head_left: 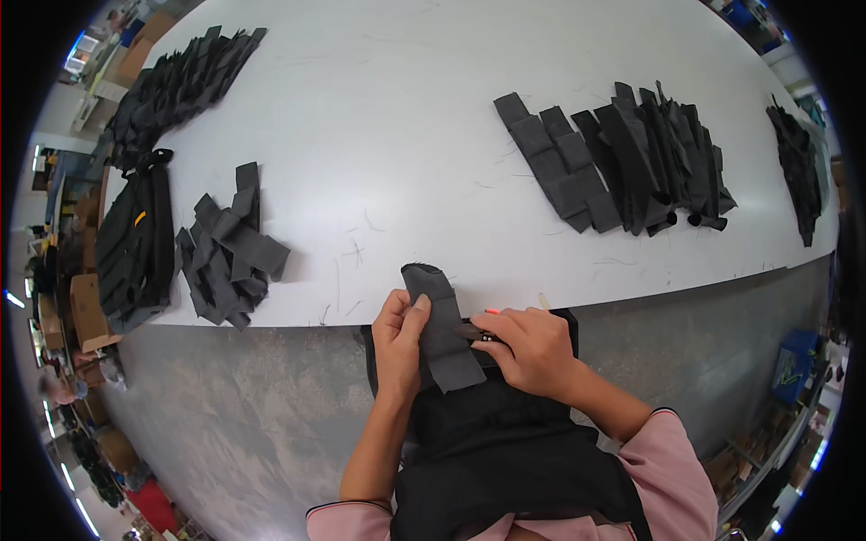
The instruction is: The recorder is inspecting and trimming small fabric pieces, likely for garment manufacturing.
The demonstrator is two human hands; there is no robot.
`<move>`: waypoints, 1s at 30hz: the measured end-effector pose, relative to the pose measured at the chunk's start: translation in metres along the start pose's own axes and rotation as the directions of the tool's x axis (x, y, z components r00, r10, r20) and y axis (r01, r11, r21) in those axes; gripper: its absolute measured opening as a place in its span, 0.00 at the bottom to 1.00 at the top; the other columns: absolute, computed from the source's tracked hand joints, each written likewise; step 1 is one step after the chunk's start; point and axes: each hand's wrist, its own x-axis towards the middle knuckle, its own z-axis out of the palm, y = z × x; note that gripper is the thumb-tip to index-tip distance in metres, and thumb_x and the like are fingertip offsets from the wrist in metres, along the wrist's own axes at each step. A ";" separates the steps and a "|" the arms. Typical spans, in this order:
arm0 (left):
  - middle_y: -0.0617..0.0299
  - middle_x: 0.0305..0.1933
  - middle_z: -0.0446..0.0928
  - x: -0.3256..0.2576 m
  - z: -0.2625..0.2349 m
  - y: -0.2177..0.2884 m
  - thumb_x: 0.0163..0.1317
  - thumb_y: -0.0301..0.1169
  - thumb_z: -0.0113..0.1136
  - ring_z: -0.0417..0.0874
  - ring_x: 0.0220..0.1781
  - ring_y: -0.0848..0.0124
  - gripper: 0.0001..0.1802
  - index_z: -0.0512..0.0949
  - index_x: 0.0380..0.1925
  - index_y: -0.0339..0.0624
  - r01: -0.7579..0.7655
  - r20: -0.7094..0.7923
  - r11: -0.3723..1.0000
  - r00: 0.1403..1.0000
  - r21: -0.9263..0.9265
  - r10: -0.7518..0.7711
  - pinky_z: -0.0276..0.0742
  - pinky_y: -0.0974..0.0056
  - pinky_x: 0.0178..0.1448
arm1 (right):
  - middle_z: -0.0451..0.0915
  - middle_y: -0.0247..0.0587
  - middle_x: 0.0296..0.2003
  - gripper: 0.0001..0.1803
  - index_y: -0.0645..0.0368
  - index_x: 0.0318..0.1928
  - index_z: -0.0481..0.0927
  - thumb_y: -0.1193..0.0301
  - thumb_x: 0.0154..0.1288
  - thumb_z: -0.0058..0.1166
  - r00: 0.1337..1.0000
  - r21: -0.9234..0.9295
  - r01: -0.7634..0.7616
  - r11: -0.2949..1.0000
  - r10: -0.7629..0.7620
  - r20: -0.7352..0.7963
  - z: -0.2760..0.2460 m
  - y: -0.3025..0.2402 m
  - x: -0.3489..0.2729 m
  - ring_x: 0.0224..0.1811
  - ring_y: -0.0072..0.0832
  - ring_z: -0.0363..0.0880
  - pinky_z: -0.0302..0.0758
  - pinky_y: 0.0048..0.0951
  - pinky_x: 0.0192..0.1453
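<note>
My left hand [395,347] pinches a dark grey fabric strip [442,325] at the table's near edge, its thumb lying on top. The strip slants from the tabletop down toward my lap, with crosswise fold or seam lines. Closed around a pair of small thread snips [473,333] is my right hand [539,350]. Their metal blades reach the strip's right edge, and an orange-red bit shows by the index finger. Most of the snips is hidden in the fingers.
On the white table [379,135], a loose pile of grey strips [230,257] lies at the left near edge, beside a dark bundle [137,243]. Another pile [194,77] sits far left. Several strips [622,162] lie right of centre, and more [794,171] at the right edge.
</note>
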 end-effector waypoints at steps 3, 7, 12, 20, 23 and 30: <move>0.76 0.24 0.68 -0.001 0.002 0.002 0.65 0.28 0.55 0.62 0.26 0.89 0.04 0.72 0.31 0.42 -0.007 0.003 1.000 1.000 0.017 0.007 0.57 0.79 0.30 | 0.73 0.34 0.23 0.13 0.56 0.38 0.77 0.70 0.50 0.62 0.997 -0.021 0.064 0.998 -0.063 0.037 -0.003 -0.002 0.003 0.21 0.30 0.73 0.67 0.29 0.25; 0.78 0.23 0.67 -0.001 0.000 0.000 0.65 0.29 0.56 0.61 0.26 0.90 0.05 0.73 0.31 0.42 -0.007 0.021 0.999 1.000 0.048 0.006 0.55 0.79 0.30 | 0.74 0.35 0.24 0.12 0.55 0.35 0.74 0.70 0.51 0.62 0.989 -0.025 0.086 0.996 -0.082 0.124 -0.007 -0.002 0.007 0.22 0.31 0.73 0.68 0.29 0.27; 0.78 0.23 0.67 -0.001 0.000 0.001 0.65 0.29 0.56 0.61 0.25 0.89 0.05 0.73 0.31 0.41 -0.004 0.027 0.997 1.000 0.081 0.002 0.54 0.79 0.29 | 0.74 0.36 0.24 0.12 0.57 0.36 0.73 0.70 0.53 0.62 0.984 0.085 0.045 0.995 -0.059 0.171 -0.005 -0.001 0.010 0.24 0.31 0.74 0.70 0.29 0.29; 0.79 0.21 0.65 -0.002 -0.002 -0.005 0.65 0.30 0.57 0.58 0.24 0.90 0.06 0.73 0.30 0.41 0.003 0.032 1.000 0.999 0.026 -0.004 0.51 0.79 0.28 | 0.77 0.36 0.33 0.16 0.61 0.43 0.72 0.81 0.54 0.60 0.836 0.623 -0.548 0.558 0.375 0.400 -0.007 0.002 0.000 0.35 0.21 0.78 0.70 0.21 0.34; 0.80 0.20 0.64 -0.002 -0.003 -0.006 0.65 0.30 0.57 0.57 0.23 0.90 0.06 0.73 0.30 0.42 -0.020 0.014 0.999 1.000 0.035 0.019 0.50 0.79 0.27 | 0.75 0.39 0.30 0.16 0.62 0.41 0.75 0.81 0.50 0.62 0.977 0.190 -0.162 0.968 0.131 0.165 -0.015 -0.005 0.005 0.29 0.28 0.76 0.70 0.23 0.31; 0.80 0.20 0.64 -0.004 0.003 -0.005 0.65 0.30 0.57 0.57 0.23 0.90 0.07 0.72 0.30 0.41 -0.030 0.011 0.999 0.999 0.043 0.030 0.49 0.79 0.27 | 0.73 0.40 0.28 0.16 0.63 0.38 0.79 0.78 0.44 0.65 0.991 0.181 -0.022 0.983 -0.002 0.132 -0.012 -0.003 0.001 0.27 0.32 0.75 0.72 0.29 0.29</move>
